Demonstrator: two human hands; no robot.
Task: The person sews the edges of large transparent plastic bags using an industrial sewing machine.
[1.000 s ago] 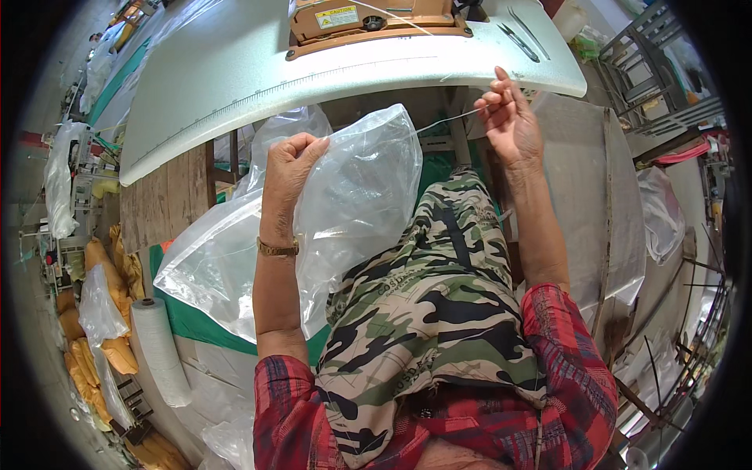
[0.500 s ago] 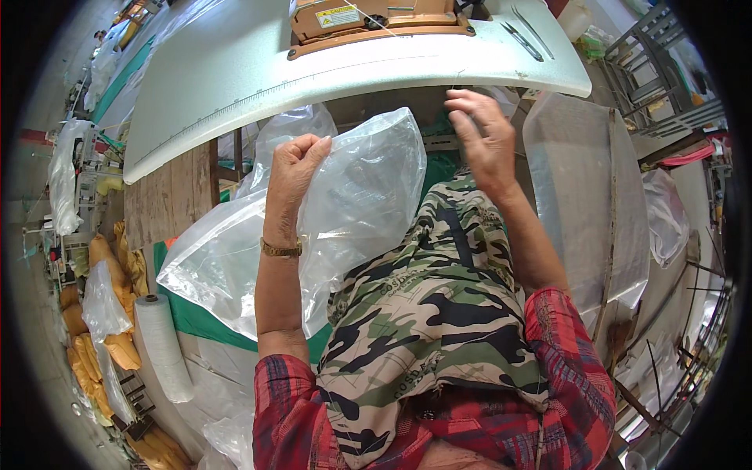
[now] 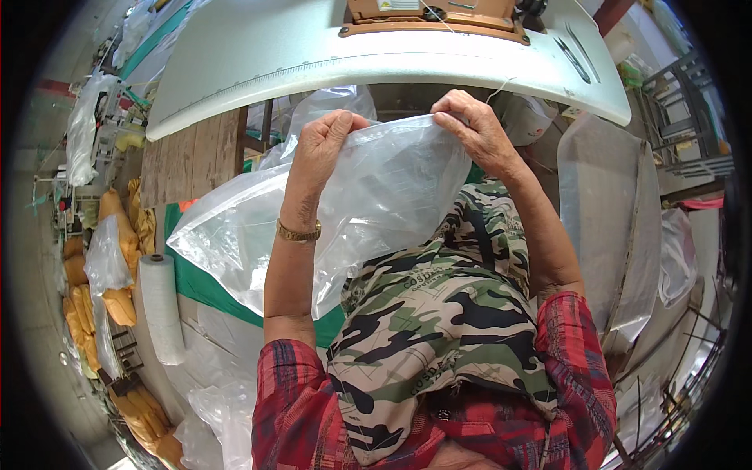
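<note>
Clear plastic (image 3: 395, 184) hangs from both hands, just in front of the white table (image 3: 258, 88) and partly over the spotty army-coloured apron (image 3: 446, 313). The left hand (image 3: 323, 145) pinches its top edge, thumb against fingers. The right hand (image 3: 474, 131) pinches it too, by the right corner. A brown machine (image 3: 439, 22) sits on the table, with small scissors (image 3: 573, 61) to its right.

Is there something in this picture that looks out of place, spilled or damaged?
Only one small thing: a loose thread curls at the front edge of the white table, near the right hand, like a stray end. No spill stands out.
</note>
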